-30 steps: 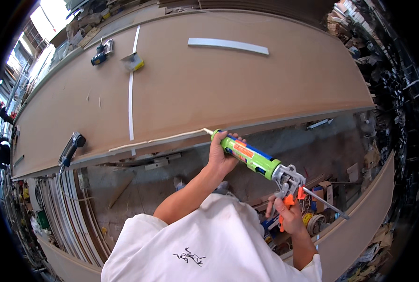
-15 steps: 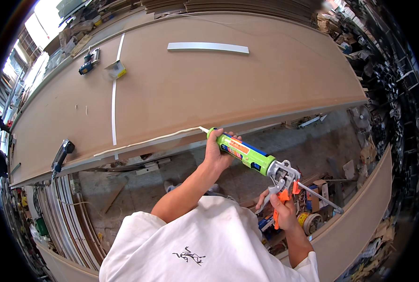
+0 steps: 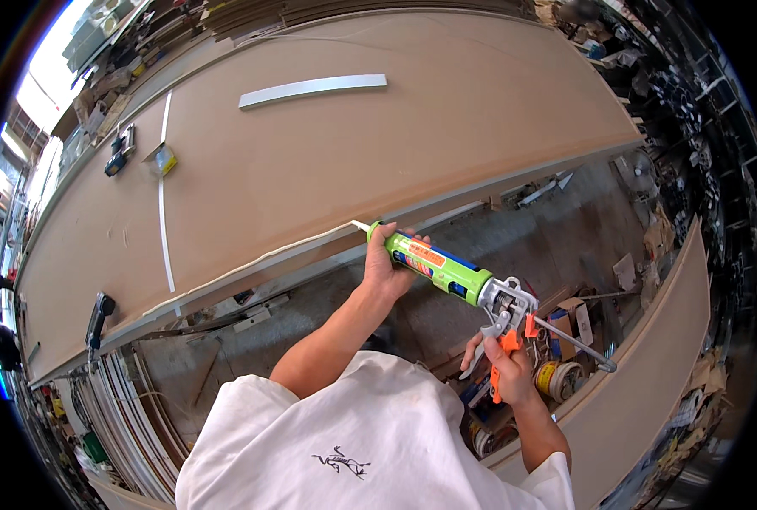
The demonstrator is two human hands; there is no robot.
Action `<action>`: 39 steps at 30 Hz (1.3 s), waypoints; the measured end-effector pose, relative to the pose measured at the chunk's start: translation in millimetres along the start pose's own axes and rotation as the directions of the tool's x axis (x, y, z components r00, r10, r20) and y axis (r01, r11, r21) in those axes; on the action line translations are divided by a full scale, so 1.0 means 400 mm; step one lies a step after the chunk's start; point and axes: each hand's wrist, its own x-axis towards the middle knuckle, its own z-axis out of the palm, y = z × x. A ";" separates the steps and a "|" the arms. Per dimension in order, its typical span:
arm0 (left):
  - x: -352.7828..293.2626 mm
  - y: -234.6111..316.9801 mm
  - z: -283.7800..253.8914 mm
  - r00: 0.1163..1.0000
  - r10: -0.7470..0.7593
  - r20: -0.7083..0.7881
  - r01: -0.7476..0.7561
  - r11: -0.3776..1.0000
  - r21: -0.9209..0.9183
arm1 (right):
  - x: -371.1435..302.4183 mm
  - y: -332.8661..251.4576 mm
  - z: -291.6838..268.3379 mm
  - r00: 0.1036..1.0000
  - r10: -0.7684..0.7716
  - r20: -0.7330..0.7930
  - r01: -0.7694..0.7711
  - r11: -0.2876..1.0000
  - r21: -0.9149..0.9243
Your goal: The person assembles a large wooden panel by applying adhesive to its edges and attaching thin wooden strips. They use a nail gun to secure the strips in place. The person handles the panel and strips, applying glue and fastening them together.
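Observation:
My left hand (image 3: 385,265) wraps round the front of a green adhesive cartridge (image 3: 436,265), which sits in a caulking gun (image 3: 508,306) with orange grips. My right hand (image 3: 509,371) is closed round the gun's handle and trigger, below the cartridge's rear. The white nozzle points left, its tip at the near edge of a large brown board (image 3: 327,161). From the tip, a cream bead of adhesive (image 3: 259,257) runs leftward along that edge. The gun's bent metal rod sticks out behind, to the lower right.
On the board lie a silver metal bar (image 3: 313,90), a white strip (image 3: 163,221), a small yellow box (image 3: 164,160) and two power tools, one a blue nailer (image 3: 119,153). Below are stacked strips (image 3: 124,408) at left and another board (image 3: 650,340) at right, beside tubs and cartons.
My view has turned and shifted, so the board and its items sit further left. The bead reaches longer along the edge, the nozzle tip being further right on the board.

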 end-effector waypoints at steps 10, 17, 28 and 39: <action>0.144 -0.272 0.197 0.998 -0.065 -0.005 0.065 0.998 0.002 | 0.031 -0.152 -0.313 0.998 0.003 -0.060 -0.006 0.998 -0.060; 0.198 -0.402 0.269 0.997 -0.071 -0.042 0.070 0.997 -0.025 | 0.041 -0.228 -0.459 0.996 0.024 -0.081 -0.031 0.995 -0.090; 0.220 -0.460 0.316 0.994 -0.092 -0.056 0.092 0.996 -0.013 | 0.059 -0.308 -0.534 0.989 0.094 -0.116 -0.108 0.987 -0.121; 0.235 -0.518 0.350 0.978 -0.206 -0.043 0.208 0.977 0.036 | 0.039 -0.349 -0.596 0.982 0.111 -0.156 -0.136 0.978 -0.157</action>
